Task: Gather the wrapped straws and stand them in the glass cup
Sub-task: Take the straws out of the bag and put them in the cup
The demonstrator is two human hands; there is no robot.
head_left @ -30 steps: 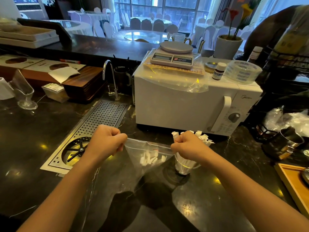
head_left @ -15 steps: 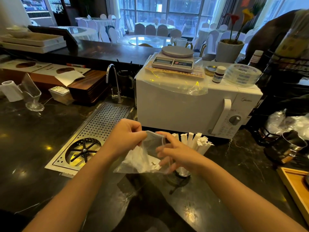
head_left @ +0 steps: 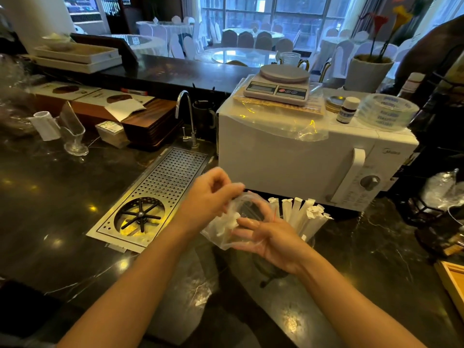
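Several white wrapped straws (head_left: pixel 301 214) stand in a glass cup on the dark counter, in front of the microwave; my right hand hides nearly all of the cup. I hold a crumpled clear plastic bag (head_left: pixel 226 226) just left of the straws. My left hand (head_left: pixel 211 197) pinches the bag's top edge. My right hand (head_left: pixel 271 237) is under the bag with its fingers spread against the plastic. Small white paper bits show inside the bag.
A white microwave (head_left: pixel 288 156) with a scale (head_left: pixel 278 87) on top stands right behind. A perforated metal drain tray (head_left: pixel 160 189) and a tap (head_left: pixel 187 116) are to the left. A wooden tray's edge (head_left: pixel 452 280) sits at the right, a tall glass (head_left: pixel 74 131) at far left.
The bag was stretched flat between both fists; my hands came together and crumpled it. My right hand opened and slid under the bag. The view moved closer.
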